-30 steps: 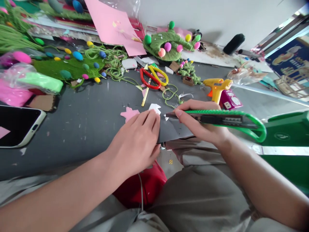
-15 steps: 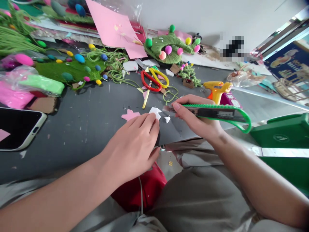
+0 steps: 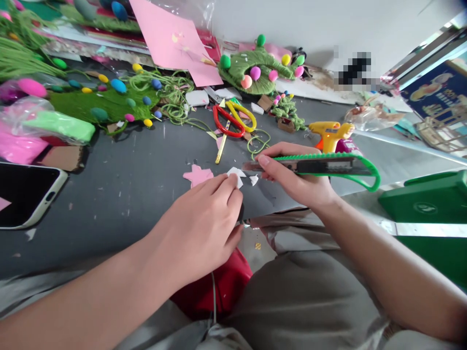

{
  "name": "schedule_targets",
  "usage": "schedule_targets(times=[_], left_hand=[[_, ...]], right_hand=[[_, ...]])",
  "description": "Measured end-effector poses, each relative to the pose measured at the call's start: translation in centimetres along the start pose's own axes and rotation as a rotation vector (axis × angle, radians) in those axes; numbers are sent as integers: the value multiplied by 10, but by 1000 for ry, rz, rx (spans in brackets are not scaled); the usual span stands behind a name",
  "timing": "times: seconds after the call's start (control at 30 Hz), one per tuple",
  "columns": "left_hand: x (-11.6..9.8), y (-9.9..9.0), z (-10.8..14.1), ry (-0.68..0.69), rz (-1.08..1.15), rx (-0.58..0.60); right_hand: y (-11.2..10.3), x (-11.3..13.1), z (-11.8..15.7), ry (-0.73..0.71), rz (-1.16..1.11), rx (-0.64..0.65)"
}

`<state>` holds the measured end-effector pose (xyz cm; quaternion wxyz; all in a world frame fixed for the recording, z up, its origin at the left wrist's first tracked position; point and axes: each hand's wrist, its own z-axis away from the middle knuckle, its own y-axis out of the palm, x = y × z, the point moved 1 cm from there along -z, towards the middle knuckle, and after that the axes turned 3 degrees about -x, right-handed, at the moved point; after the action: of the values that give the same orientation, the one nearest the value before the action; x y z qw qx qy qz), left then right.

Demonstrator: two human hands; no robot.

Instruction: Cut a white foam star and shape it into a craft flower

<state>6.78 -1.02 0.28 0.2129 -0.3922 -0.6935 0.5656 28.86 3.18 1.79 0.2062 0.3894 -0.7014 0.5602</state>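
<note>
My right hand [image 3: 299,182] is wrapped round a utility knife [image 3: 333,166] with a green rim, its blade out and pointing left. The blade tip lies at the right edge of a small white paper piece [image 3: 239,176]. Curled fingers of my left hand [image 3: 206,218] press that piece onto the dark table; part of it is hidden under them. Just left of these fingers lies a pink paper star [image 3: 198,175], partly covered by the hand. A tiny white paper scrap [image 3: 254,180] sits below the blade.
Scissors [image 3: 229,122] with red and yellow handles lie beyond my hands. A yellow glue gun [image 3: 328,133] stands behind my right hand. Left are a phone [image 3: 29,194] and bagged pink clay [image 3: 22,148]. Green yarn trees [image 3: 251,73] with pompoms line the back. A green bin [image 3: 426,204] stands right.
The knife has shifted slightly left and its handle has risen a little, bringing the blade nearer the white paper piece. My left hand stays on the paper, moved only slightly.
</note>
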Motion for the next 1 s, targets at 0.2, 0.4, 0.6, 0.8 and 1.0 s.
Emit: schedule_targets(times=[0.2, 0.4, 0.6, 0.8, 1.0], left_hand=[[-1, 0, 0, -12, 15, 11], [0, -1, -1, -12, 20, 4], [0, -2, -1, -12, 20, -2], [-2, -2, -1, -5, 4, 23], [-1, -2, -3, -7, -1, 22]], right_hand=[[1, 2, 1, -9, -5, 8], [2, 3, -1, -11, 6, 12], [4, 3, 2, -28, 65, 14], [-2, 5, -4, -88, 141, 110], [-8, -3, -12, -27, -26, 170]])
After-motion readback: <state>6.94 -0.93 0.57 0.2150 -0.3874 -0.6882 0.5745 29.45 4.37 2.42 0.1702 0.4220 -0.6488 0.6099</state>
